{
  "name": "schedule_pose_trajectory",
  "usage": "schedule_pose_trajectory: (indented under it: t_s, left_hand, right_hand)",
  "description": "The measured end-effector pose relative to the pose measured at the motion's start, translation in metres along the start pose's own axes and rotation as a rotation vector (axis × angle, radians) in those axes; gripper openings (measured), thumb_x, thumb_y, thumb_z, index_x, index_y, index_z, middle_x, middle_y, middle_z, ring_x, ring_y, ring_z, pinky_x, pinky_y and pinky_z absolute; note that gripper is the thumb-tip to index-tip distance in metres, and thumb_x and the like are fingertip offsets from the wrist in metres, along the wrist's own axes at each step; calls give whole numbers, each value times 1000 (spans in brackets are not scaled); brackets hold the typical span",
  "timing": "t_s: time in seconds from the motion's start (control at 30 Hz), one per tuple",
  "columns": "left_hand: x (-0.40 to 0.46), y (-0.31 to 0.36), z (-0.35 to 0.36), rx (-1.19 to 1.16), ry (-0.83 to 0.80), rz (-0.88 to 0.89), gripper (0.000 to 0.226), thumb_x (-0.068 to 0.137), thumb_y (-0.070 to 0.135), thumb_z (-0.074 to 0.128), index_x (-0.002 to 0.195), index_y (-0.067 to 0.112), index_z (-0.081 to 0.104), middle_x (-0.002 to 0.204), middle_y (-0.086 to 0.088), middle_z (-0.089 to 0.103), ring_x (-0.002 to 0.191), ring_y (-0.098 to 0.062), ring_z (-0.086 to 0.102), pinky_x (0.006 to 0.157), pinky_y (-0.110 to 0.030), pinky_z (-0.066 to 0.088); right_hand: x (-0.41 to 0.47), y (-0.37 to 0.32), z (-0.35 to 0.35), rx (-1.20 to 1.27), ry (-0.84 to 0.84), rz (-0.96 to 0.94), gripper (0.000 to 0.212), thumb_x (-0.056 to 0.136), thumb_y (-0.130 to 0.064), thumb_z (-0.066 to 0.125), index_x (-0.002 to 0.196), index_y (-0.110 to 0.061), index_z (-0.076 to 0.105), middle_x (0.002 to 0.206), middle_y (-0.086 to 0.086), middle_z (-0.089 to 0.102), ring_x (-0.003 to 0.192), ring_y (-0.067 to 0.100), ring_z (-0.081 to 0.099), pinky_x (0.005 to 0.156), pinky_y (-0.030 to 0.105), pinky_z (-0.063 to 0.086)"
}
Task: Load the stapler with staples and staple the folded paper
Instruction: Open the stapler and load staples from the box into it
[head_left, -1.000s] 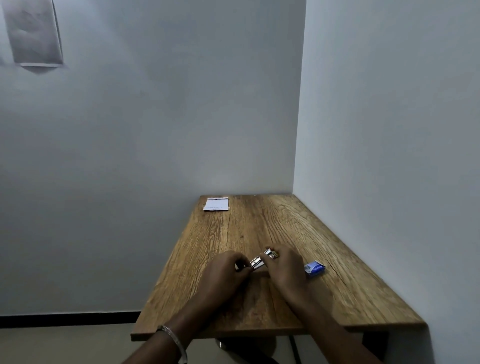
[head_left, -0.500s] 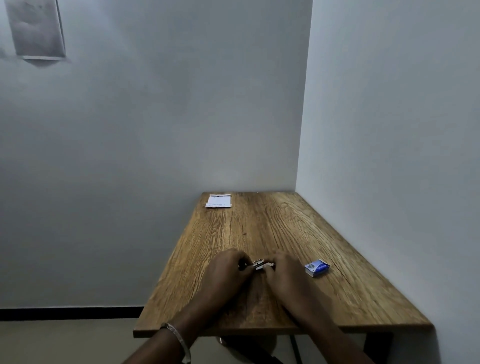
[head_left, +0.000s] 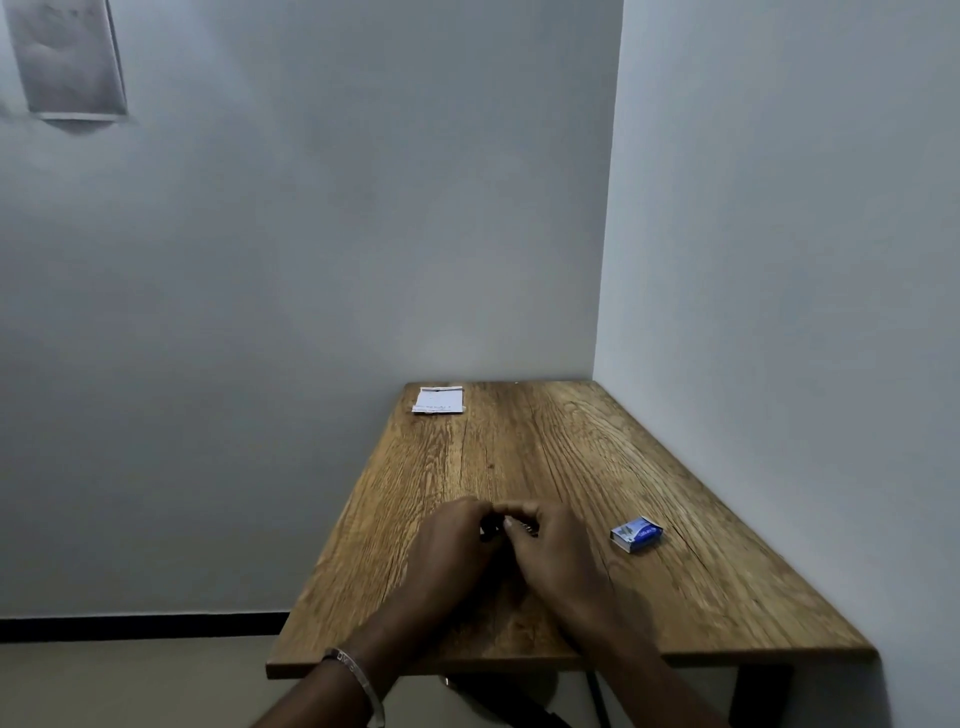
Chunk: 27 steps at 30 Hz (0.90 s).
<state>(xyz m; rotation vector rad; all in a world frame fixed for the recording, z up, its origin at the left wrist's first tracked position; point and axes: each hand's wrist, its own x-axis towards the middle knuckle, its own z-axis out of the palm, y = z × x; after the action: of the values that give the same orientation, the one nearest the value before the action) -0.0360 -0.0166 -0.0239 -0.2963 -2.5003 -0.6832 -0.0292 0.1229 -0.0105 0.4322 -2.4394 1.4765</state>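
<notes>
Both hands meet over a small stapler (head_left: 492, 530) near the middle of the wooden table (head_left: 571, 457). My left hand (head_left: 452, 545) grips its dark rear end with curled fingers. My right hand (head_left: 550, 551) covers the front, fingers curled over it, so only a dark sliver and a bit of metal show between the hands. A small blue staple box (head_left: 636, 534) lies on the table to the right of my right hand, apart from it. The folded white paper (head_left: 439, 400) lies flat at the far left corner of the table.
The table stands in a corner, with a wall along its right side and another behind it. Its left and near edges drop to the floor. A grey sheet (head_left: 67, 57) hangs on the back wall, top left.
The shiny open stapler part, visible between the hands a second ago, is now pressed down and hidden under my right hand. The hands have closed together.
</notes>
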Motion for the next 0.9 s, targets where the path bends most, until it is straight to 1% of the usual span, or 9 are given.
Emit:
schedule_pose_trajectory:
  t_s: [0.13, 0.17, 0.23, 0.3, 0.4, 0.47, 0.63, 0.77, 0.9]
  left_hand:
    - [-1, 0, -4, -22, 3, -22, 16, 90, 21, 65, 105, 22, 69, 97, 7, 74, 81, -5, 66, 73, -30, 58]
    - [-2, -1, -4, -28, 2, -24, 16, 90, 19, 65, 106, 20, 66, 98, 6, 73, 82, -7, 66, 73, -32, 58]
    - [-3, -2, -4, -62, 7, -21, 22, 89, 16, 65, 110, 20, 60, 100, 8, 72, 84, -8, 67, 71, -33, 58]
    - [-3, -2, -3, -66, 7, -8, 20, 90, 19, 63, 109, 23, 61, 98, 8, 71, 84, -7, 66, 71, -34, 58]
    - [-2, 0, -1, -7, -13, -42, 13, 90, 34, 65, 102, 29, 67, 98, 12, 69, 85, -2, 62, 75, -29, 57]
    - [0, -2, 1, -5, -19, -66, 13, 88, 38, 67, 99, 31, 69, 97, 13, 68, 84, 0, 60, 76, -27, 56]
    - [1, -4, 2, -30, -32, -86, 14, 85, 41, 69, 96, 32, 70, 92, 16, 69, 81, 3, 60, 71, -22, 54]
    - [-1, -4, 2, -44, -19, -75, 16, 86, 41, 70, 99, 32, 70, 92, 16, 69, 79, 5, 60, 65, -10, 45]
    - [-1, -3, 0, -56, -16, -79, 17, 85, 40, 71, 99, 32, 70, 91, 16, 70, 79, 6, 61, 66, -10, 46]
  right_hand:
    - [-5, -1, 2, 36, -47, -82, 48, 98, -8, 57, 141, -28, 55, 127, -21, 60, 101, -27, 53, 88, -2, 42]
    - [-7, 0, 1, -9, -87, -109, 54, 99, -11, 56, 148, -32, 45, 128, -24, 55, 106, -28, 49, 90, -3, 37]
    - [-9, 4, 0, -134, -173, -158, 63, 99, -18, 53, 155, -37, 30, 133, -20, 59, 121, -11, 52, 105, 11, 33]
    - [-10, 8, -4, -141, -190, -198, 59, 99, -19, 54, 152, -36, 36, 131, -13, 67, 125, 2, 57, 113, 27, 36]
    - [-5, 12, -19, -120, 31, -157, 37, 99, -16, 57, 133, -28, 62, 125, -9, 70, 118, 7, 63, 101, 26, 50]
    - [1, 17, -29, -219, 129, -105, 32, 100, -13, 55, 129, -21, 66, 125, -3, 71, 118, 12, 64, 100, 27, 51]
    - [6, 28, -34, -510, -37, -146, 38, 102, -10, 45, 136, -17, 60, 136, -1, 61, 126, 16, 54, 108, 27, 39]
    - [6, 31, -32, -619, -111, -200, 36, 100, -11, 43, 130, -20, 62, 127, -4, 62, 118, 16, 56, 103, 33, 46]
    - [4, 30, -29, -615, -88, -264, 34, 99, -10, 43, 123, -19, 66, 124, -3, 63, 114, 18, 60, 98, 33, 50]
